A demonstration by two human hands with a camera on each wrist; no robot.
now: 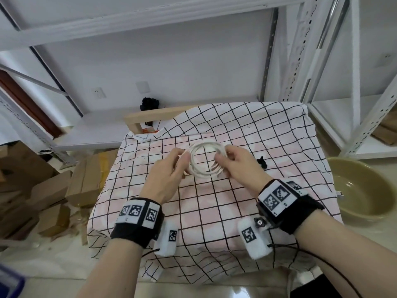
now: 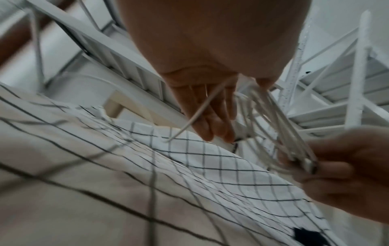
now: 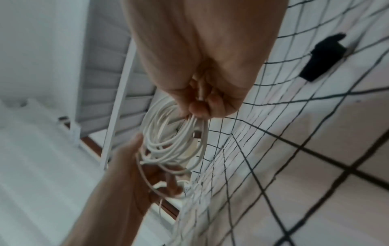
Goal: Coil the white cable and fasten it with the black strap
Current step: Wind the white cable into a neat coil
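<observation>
While the white cable (image 1: 204, 174) is coiled | right hand (image 1: 238, 166) fingers curled round it | left hand (image 1: 166, 177) fingers pinch opposite side

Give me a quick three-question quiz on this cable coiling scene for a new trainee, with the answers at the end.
1. True or false: the black strap is already fastened round the white cable.
2. Which hands hold the coil? A: left only. B: right only. C: both.
3. Fill in: the strap lies on the checked cloth, to the ____ of the right hand.
Key: 1 false, it lies loose on the cloth. 2 C, the left hand grips it too. 3 right.
</observation>
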